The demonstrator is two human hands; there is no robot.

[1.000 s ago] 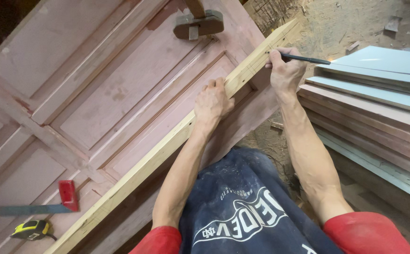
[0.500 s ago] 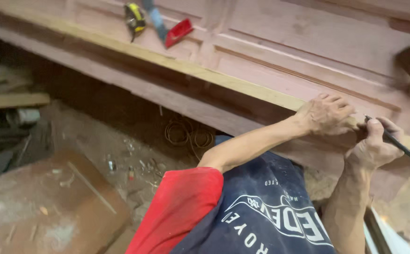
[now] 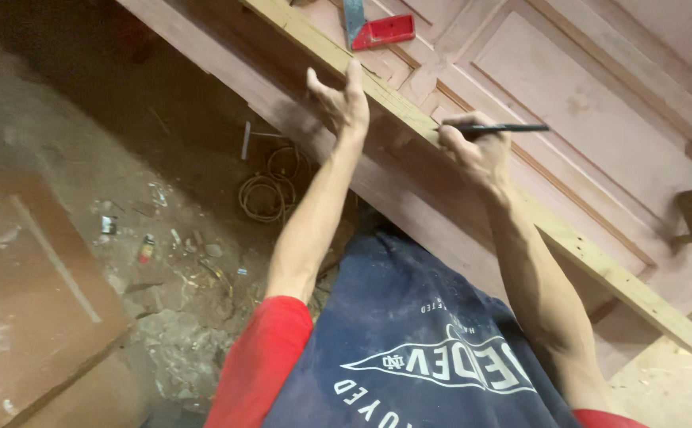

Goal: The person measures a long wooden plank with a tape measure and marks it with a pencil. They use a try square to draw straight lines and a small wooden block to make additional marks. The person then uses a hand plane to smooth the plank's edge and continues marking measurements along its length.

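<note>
Batten [image 3: 409,115] runs from top centre to lower right along the pink door panel [image 3: 599,103] | left hand [image 3: 342,99] fingers spread open, steadying its edge | right hand [image 3: 477,150] fingers pinched on a pencil [image 3: 496,128], tip at the wood | judged stiff, light; best held mid-length.

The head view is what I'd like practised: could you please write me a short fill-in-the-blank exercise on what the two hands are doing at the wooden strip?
1. The right hand holds a dark ____ against the pale wooden strip.
2. The left hand rests on the strip with its fingers ____.
3. The strip lies along a pinkish panelled ____.
4. The try square beyond the strip has a ____ stock.

Missing words: pencil; open; door; red
</note>
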